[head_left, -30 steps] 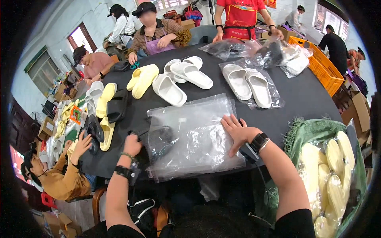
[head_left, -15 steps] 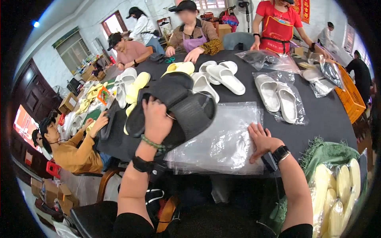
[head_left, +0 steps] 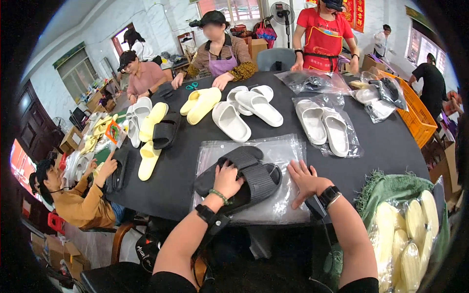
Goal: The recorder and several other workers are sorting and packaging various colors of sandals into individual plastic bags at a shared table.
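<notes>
My left hand is closed on a pair of black slide slippers, its fingers bent over their footbeds. The pair lies on a stack of clear plastic bags at the table's near edge, one slipper partly overlapping the other. Just right of the pair, my right hand rests on the bags with fingers spread and nothing in it. A bracelet and dark bands circle my wrists. Left of the bags, a yellow slipper and another black slipper lie on the dark tabletop.
White slippers and yellow slippers lie beyond the bags. A bagged white pair sits farther right. Near right stands a green sack with bagged yellow slippers. An orange crate borders the far right. Several people sit or stand around.
My left hand has brought the black slippers down and rightward onto the plastic bags. My right hand still rests with spread fingers on the bags' right side. The view has shifted.
</notes>
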`<move>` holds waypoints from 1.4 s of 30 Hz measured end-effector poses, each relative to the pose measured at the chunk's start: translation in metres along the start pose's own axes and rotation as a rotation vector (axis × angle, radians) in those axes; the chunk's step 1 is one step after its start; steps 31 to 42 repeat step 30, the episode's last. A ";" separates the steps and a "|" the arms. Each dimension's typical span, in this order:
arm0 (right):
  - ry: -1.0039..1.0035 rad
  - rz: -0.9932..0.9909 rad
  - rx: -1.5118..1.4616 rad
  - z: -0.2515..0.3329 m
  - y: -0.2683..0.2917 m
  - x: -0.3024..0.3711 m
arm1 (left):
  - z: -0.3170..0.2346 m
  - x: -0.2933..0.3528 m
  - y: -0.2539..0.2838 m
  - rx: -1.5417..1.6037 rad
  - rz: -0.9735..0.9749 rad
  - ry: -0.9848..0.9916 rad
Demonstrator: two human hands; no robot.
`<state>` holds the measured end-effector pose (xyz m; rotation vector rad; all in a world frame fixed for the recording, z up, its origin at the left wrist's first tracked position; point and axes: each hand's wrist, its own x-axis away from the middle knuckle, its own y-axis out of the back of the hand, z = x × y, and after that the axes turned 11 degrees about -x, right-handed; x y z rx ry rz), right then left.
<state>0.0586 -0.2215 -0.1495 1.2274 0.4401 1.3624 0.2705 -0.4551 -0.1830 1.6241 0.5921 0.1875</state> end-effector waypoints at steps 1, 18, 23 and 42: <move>0.002 0.006 -0.009 -0.002 0.000 -0.001 | 0.006 0.001 0.000 0.000 0.003 0.011; 0.000 0.002 -0.013 0.004 -0.001 0.001 | 0.034 -0.230 0.145 -0.636 -0.451 0.286; 0.003 0.006 -0.018 0.002 0.000 0.002 | -0.005 -0.170 0.101 -0.411 -0.176 -0.002; -0.001 0.033 0.011 0.002 0.004 0.004 | -0.034 0.019 0.048 -0.223 0.111 -0.147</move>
